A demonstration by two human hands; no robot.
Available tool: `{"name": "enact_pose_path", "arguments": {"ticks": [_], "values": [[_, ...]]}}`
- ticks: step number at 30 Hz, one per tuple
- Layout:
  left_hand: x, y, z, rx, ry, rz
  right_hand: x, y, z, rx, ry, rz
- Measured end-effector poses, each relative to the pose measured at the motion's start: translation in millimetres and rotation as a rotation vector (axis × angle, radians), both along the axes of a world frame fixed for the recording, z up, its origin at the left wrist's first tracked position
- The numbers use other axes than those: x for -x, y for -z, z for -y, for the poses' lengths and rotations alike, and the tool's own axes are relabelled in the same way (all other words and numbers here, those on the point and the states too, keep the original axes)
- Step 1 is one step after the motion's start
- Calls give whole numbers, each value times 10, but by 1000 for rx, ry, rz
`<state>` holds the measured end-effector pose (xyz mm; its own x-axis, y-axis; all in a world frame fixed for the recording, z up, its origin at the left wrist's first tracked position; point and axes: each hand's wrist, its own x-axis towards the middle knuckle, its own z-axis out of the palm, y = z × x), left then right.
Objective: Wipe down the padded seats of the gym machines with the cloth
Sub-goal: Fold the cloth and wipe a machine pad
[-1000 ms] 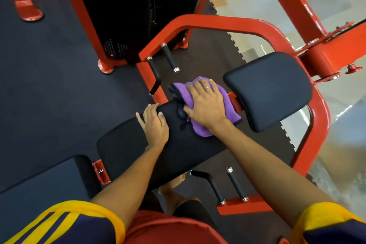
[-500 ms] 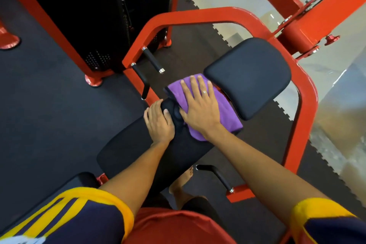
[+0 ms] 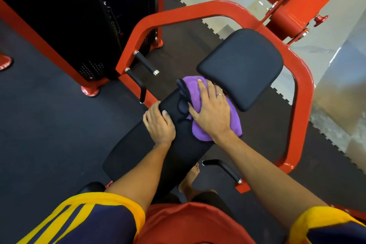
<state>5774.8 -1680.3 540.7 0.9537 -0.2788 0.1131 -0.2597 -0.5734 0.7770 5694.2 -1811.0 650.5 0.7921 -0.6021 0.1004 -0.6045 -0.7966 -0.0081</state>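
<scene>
Cloth [image 3: 193, 89], purple and soft-looking, lies on the far end of the long black pad [image 3: 134, 148], just beside the squarish black pad [image 3: 240, 67]. Its long axis runs from the near right to the far left, crossing the long pad, which itself slants from near left to far right. Along its left edge the cloth bunches into a darker, navy-looking fold; the rest spreads flat, with a rounded near edge. The right hand [image 3: 212, 113] presses flat on it, grip apart, fingers straight and pointing away, a ring on one. The left hand [image 3: 159, 125] rests on the long pad beside the cloth, fingers curled over the pad's left edge, thumb on top. A red frame [image 3: 198, 11] arches around both pads.
</scene>
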Motion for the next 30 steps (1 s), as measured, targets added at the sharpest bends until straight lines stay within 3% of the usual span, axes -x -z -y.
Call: {"name": "enact_pose_path", "arguments": {"ticks": [6,11,15,19,23,27,30], "values": [[24,33,17,-12,-10,38,223,30,-182,21,153,34],[13,38,15,-3,0,39,-361,31,-150,28,11,-71],[3,32,21,-8,-5,41,-99,57,-57,-24,-32,-33],[32,41,30,-26,5,33,417,152,-235,-22,168,80],[18,44,34,-33,-9,46,96,127,-349,28,252,55],[5,45,25,-23,-3,42,-165,137,-335,70,107,-1],[20,52,21,-20,8,38,148,242,-388,77,-87,-6]]}}
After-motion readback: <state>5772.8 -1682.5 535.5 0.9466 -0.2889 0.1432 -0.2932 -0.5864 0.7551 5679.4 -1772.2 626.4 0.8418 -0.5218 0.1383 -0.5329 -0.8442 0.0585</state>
